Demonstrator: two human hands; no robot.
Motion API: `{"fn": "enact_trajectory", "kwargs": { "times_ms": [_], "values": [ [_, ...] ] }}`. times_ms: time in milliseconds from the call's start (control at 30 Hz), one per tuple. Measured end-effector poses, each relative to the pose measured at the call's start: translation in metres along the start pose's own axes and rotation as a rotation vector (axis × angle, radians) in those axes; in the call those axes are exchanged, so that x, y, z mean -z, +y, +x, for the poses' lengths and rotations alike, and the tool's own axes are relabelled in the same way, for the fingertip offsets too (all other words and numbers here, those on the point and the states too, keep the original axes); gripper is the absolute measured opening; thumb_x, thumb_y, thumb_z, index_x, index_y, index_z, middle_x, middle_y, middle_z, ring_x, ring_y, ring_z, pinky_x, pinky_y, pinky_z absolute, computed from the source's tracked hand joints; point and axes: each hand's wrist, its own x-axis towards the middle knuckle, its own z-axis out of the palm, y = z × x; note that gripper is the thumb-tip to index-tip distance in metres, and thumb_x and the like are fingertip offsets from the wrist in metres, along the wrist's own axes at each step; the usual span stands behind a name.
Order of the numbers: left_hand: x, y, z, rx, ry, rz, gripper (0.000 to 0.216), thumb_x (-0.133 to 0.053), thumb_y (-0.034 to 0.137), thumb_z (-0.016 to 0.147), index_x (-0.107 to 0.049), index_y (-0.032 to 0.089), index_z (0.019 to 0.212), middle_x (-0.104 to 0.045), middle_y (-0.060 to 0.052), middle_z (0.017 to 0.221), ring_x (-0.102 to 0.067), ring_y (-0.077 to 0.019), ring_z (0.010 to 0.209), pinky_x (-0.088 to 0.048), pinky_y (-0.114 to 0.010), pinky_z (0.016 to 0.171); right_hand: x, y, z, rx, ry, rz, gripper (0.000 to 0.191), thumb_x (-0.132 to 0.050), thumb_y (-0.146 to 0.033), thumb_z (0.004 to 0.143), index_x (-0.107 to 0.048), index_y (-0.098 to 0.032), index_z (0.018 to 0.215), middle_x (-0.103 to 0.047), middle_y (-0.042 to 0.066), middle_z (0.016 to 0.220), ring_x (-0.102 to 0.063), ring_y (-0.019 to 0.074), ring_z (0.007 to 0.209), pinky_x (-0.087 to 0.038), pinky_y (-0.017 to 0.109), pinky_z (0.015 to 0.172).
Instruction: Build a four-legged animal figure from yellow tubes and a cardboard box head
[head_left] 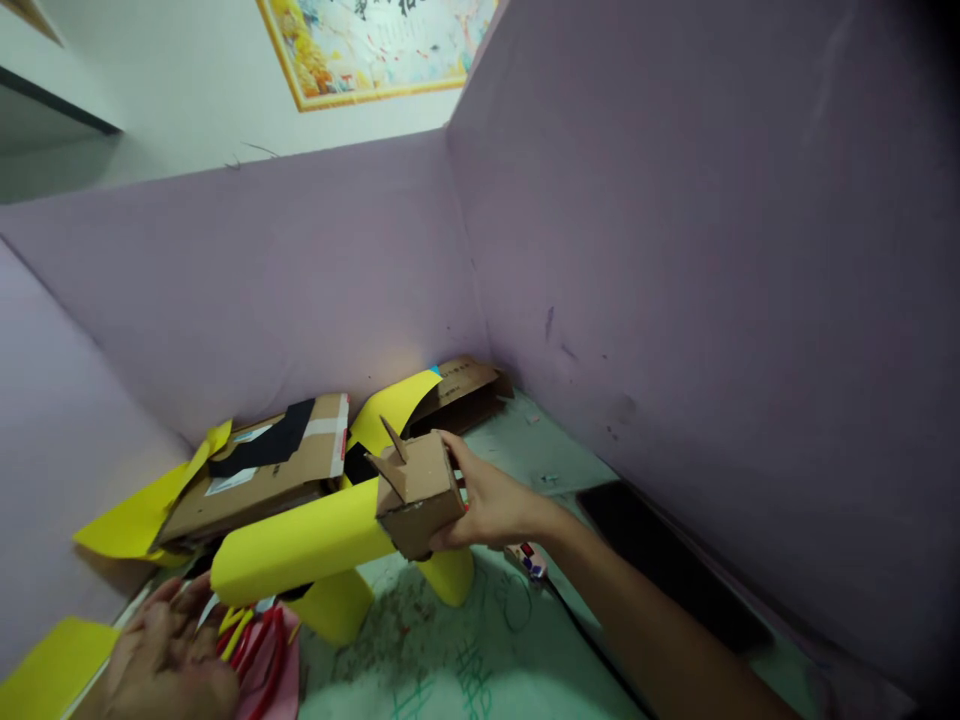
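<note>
A small cardboard box [424,490] with two pointed cardboard pieces like ears sits at the right end of a yellow paper tube [307,545]. My right hand [487,500] grips the box from its right side, thumb below and fingers behind. Yellow leg-like tubes [337,605] stand beneath the long tube. Close to the tube's left end, my left hand [169,655] is palm up with its fingers loosely apart. Whether its fingertips touch the tube I cannot tell. Red-handled scissors [262,655] and a yellow-handled tool [236,630] lie just right of that hand.
Flattened cardboard boxes [262,475] and yellow paper sheets [394,405] lie along the back wall. A dark flat panel [667,565] rests by the right wall, near a power strip [529,560] with a black cord. Green scribbles mark the table [540,660].
</note>
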Motion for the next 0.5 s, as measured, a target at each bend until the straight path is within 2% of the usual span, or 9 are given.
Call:
{"fn": "enact_trajectory", "kwargs": {
  "times_ms": [67, 100, 133, 200, 300, 400, 500],
  "values": [
    [-0.018, 0.020, -0.016, 0.103, 0.142, -0.123, 0.021, -0.069, 0.045, 0.070, -0.061, 0.028, 0.079, -0.062, 0.005, 0.080, -0.056, -0.0184, 0.082, -0.049, -0.032, 0.074, -0.001, -0.003, -0.001, 0.011, -0.005, -0.003, 0.093, -0.087, -0.012, 0.052, -0.037, -0.024, 0.130, -0.054, 0.008, 0.133, -0.055, 0.0267, 0.121, -0.047, 0.040, 0.100],
    [-0.025, 0.029, -0.023, 0.089, 0.148, -0.150, 0.021, -0.068, 0.045, 0.069, -0.061, 0.027, 0.075, -0.062, 0.004, 0.079, -0.056, -0.0190, 0.081, -0.049, -0.033, 0.074, -0.002, -0.003, -0.001, 0.018, -0.010, -0.004, 0.091, -0.087, -0.012, 0.052, -0.039, -0.023, 0.129, -0.055, 0.008, 0.132, -0.055, 0.0271, 0.121, -0.047, 0.041, 0.100],
    [-0.030, 0.036, -0.029, 0.059, 0.083, -0.098, 0.018, -0.068, 0.042, 0.066, -0.062, 0.027, 0.073, -0.062, 0.003, 0.080, -0.056, -0.0203, 0.081, -0.049, -0.035, 0.075, -0.002, -0.004, -0.001, 0.018, -0.011, -0.004, 0.090, -0.086, -0.011, 0.052, -0.040, -0.023, 0.129, -0.055, 0.008, 0.132, -0.054, 0.0276, 0.121, -0.047, 0.042, 0.100],
    [-0.037, 0.045, -0.038, -0.054, 0.042, 0.030, 0.013, -0.069, 0.034, 0.059, -0.065, 0.026, 0.069, -0.062, 0.000, 0.079, -0.055, -0.0227, 0.084, -0.048, -0.037, 0.077, -0.003, -0.004, -0.002, -0.013, 0.000, -0.006, 0.094, -0.085, -0.009, 0.052, -0.039, -0.023, 0.132, -0.054, 0.009, 0.135, -0.053, 0.0288, 0.123, -0.045, 0.044, 0.102],
    [-0.039, 0.047, -0.045, -0.137, -0.005, 0.112, 0.010, -0.070, 0.029, 0.058, -0.066, 0.024, 0.065, -0.061, -0.003, 0.074, -0.055, -0.0237, 0.082, -0.049, -0.036, 0.075, -0.004, -0.003, -0.002, -0.081, 0.012, -0.016, 0.099, -0.085, -0.010, 0.052, -0.036, -0.025, 0.136, -0.054, 0.009, 0.136, -0.054, 0.0306, 0.122, -0.045, 0.047, 0.101],
    [-0.042, 0.041, -0.051, -0.101, -0.028, 0.050, 0.016, -0.066, 0.038, 0.071, -0.065, 0.023, 0.070, -0.063, -0.003, 0.072, -0.056, -0.0221, 0.072, -0.050, -0.034, 0.066, -0.006, -0.003, -0.002, -0.059, 0.013, -0.030, 0.094, -0.085, -0.013, 0.053, -0.039, -0.026, 0.134, -0.054, 0.009, 0.136, -0.053, 0.0319, 0.124, -0.044, 0.048, 0.102],
    [-0.046, 0.035, -0.055, -0.071, -0.049, -0.023, 0.021, -0.069, 0.042, 0.072, -0.067, 0.021, 0.073, -0.065, -0.003, 0.073, -0.057, -0.0209, 0.073, -0.049, -0.032, 0.068, -0.007, -0.004, -0.002, -0.043, 0.008, -0.051, 0.088, -0.083, -0.016, 0.057, -0.042, -0.028, 0.133, -0.055, 0.009, 0.136, -0.054, 0.0323, 0.124, -0.046, 0.048, 0.101]
  ]
}}
